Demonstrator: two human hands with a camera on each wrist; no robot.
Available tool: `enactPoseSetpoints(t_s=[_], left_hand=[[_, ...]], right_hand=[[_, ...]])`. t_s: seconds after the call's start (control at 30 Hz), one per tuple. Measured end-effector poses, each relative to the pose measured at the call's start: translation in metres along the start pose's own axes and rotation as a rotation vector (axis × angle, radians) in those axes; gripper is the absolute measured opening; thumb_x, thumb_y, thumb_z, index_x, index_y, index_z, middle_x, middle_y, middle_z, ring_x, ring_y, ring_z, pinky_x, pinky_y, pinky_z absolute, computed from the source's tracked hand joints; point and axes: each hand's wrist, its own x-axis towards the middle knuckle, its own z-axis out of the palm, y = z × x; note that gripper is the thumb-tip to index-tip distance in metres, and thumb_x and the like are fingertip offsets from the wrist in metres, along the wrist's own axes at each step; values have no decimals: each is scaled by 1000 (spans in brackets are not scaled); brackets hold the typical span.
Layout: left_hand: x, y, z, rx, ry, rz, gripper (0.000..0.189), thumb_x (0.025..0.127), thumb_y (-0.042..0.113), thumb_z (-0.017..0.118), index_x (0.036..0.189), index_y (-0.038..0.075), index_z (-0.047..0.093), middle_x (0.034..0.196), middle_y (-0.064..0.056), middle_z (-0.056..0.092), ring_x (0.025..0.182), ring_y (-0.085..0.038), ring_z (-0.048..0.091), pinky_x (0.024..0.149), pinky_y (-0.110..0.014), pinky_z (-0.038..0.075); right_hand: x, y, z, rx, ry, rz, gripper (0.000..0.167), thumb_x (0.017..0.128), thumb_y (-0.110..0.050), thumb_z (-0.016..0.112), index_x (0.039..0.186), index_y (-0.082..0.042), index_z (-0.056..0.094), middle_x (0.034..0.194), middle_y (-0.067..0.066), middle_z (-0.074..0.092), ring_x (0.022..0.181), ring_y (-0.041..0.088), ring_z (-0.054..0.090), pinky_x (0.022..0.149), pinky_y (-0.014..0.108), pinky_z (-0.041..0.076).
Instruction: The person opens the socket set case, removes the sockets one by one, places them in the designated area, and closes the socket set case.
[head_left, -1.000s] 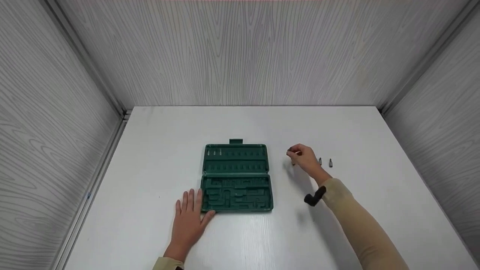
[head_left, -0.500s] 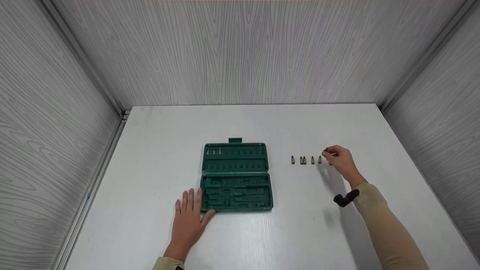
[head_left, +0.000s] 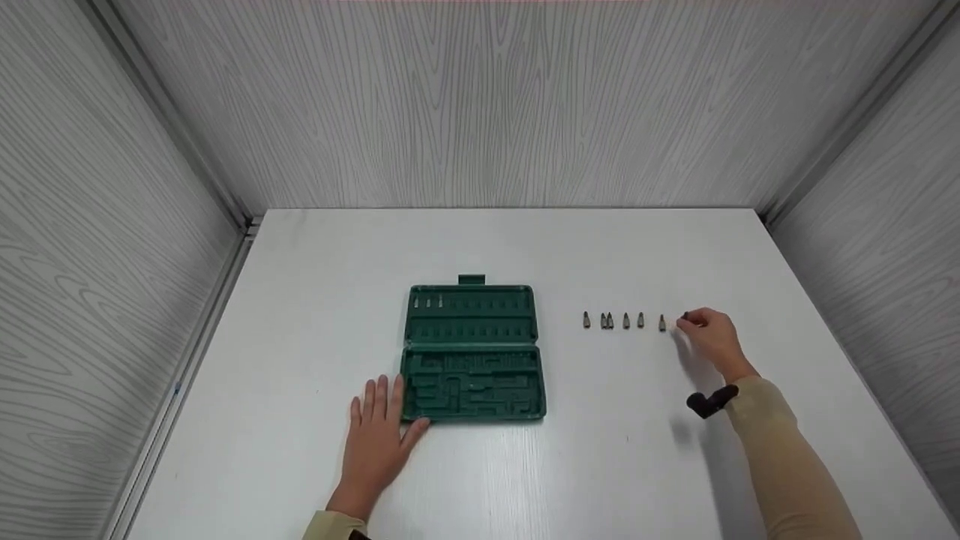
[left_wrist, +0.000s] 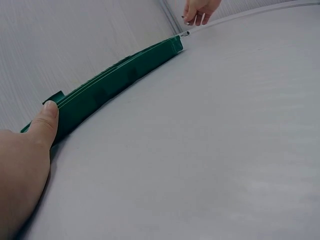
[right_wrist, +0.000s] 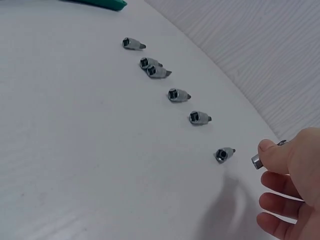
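Note:
A green plastic tool case (head_left: 472,349) lies unfolded on the table, three small bits (head_left: 428,303) standing in its upper left slots. My left hand (head_left: 375,450) rests flat with straight fingers against the case's lower left corner; in the left wrist view its thumb (left_wrist: 46,122) touches the green edge. My right hand (head_left: 712,337) pinches a metal bit socket (right_wrist: 257,161) between thumb and index finger, a little above the table. Just left of it, several similar bit sockets (right_wrist: 179,95) lie in a row, two of them side by side and touching.
The white table (head_left: 247,420) ends at a grey wood-grain back panel (head_left: 502,112), with side panels (head_left: 97,262) left and right. The case's latch tab (head_left: 471,280) sticks out at its far edge.
My right hand has moved right along the row with a bit socket in its fingers, past the last one lying there. The left hand and the case have stayed put.

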Motion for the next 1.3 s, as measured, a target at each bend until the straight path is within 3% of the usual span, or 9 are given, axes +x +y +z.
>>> enactPoseSetpoints(t_s=[0.4,0.83,1.3], left_hand=[[-1,0,-1,-10,13,6,79,92,61,36,149,10,18,151,-18,18,140,-33,11,109,-51,6],[-1,0,-1,-19,8,-7,79,92,61,36,150,11,16,152,-18,17,140,-32,9,110,-50,4],[-1,-1,1,-15,15,0,79,92,62,35,150,12,16,152,-18,18,140,-32,10,110,-50,5]], right_hand=[[-1,13,1,-50,-55,49,38,94,-24,55,116,7,55,113,23,54,102,32,49,84,40,42],[-2,19,7,-9,6,-33,34,95,-26,54,111,4,59,107,20,57,96,31,52,80,37,43],[-4,15,6,8,26,9,35,97,-27,49,112,3,58,108,20,56,98,31,50,83,40,41]])
